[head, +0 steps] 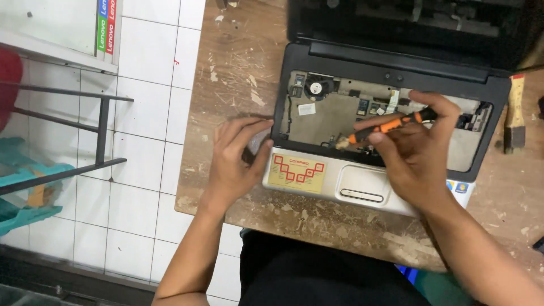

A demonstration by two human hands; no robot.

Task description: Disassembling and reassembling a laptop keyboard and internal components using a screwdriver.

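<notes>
While the right hand [416, 153] was closed around the screwdriver [391, 124], the tool lay almost flat over the open laptop [317, 181], with its long axis running from upper right down to lower left. The black end of the handle stood out past the thumb and forefinger on the right, and the tip pointed left and a little toward the person, touching or nearly touching the bare metal plate [328, 116] inside the body where the keyboard was missing. I could not tell if the tip sat in a screw. So the working point was just to the left of the right hand, between the two hands, and the right hand was clearly the nearer one.

The left hand [235, 161] held nothing. Its fingers were half bent and it rested on the tabletop [238, 68], pressing against the left front corner of the laptop, with the thumb on the silver palm rest.

The tabletop was worn brown wood, scratched and with the coating flaked off in many places. A brush [514, 113] with a pale handle lay near the right side of the laptop, apart from it. To the left the floor [147, 147] was of white tiles, and a dark metal frame [85, 133] stood there.
</notes>
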